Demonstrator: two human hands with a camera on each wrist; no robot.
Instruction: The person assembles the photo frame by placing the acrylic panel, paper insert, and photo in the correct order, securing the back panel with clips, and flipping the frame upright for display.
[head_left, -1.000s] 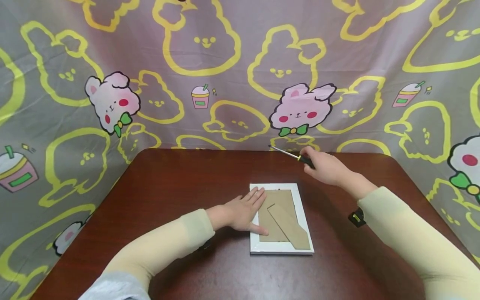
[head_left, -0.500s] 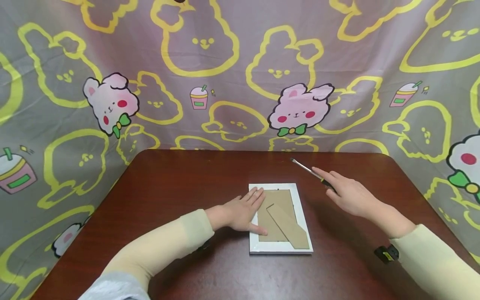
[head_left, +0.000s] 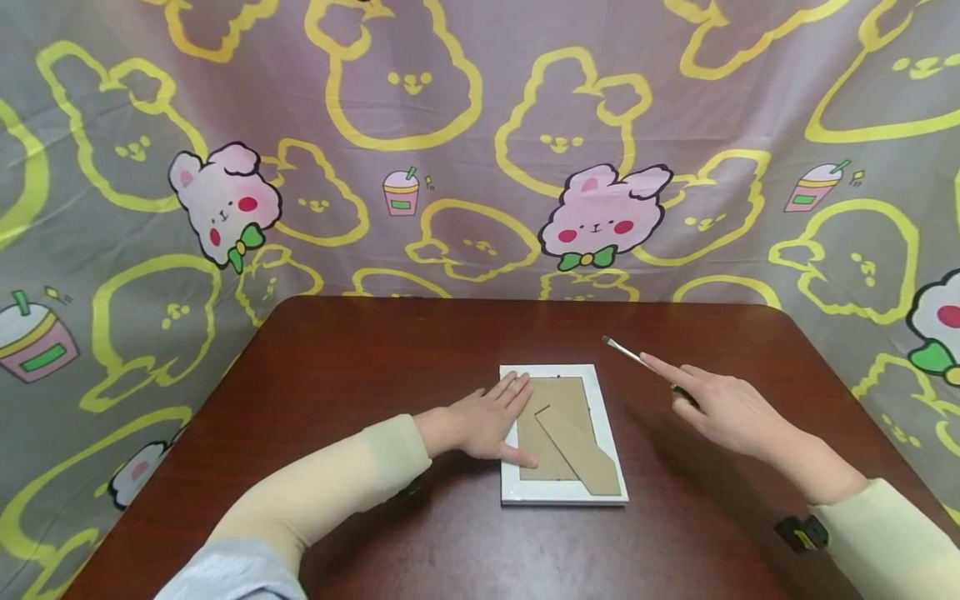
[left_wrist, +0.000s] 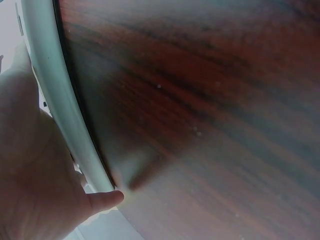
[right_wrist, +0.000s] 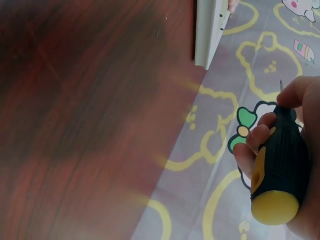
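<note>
A white picture frame (head_left: 611, 450) lies back side up on the table, its brown backing board (head_left: 531, 450) and slanted stand leg (head_left: 573, 442) showing. My left hand (head_left: 483, 423) rests flat on the frame's left side, fingers straight; in the left wrist view the hand (left_wrist: 40, 170) lies along the white edge (left_wrist: 60, 90). To the right of the frame, my right hand (head_left: 731, 408) grips a screwdriver in the air, index finger along the shaft (head_left: 626, 351). The right wrist view shows its black and yellow handle (right_wrist: 282, 160) within the curled fingers.
The dark red-brown wooden table (head_left: 360, 358) runs back to a grey curtain (head_left: 480, 167) with yellow outlines and rabbit faces, which also hangs at both sides. A small black device (head_left: 802, 533) is at my right wrist.
My right hand has moved right and toward the near side with the screwdriver, and its index finger now extends along the shaft. The left hand and the frame have stayed in place.
</note>
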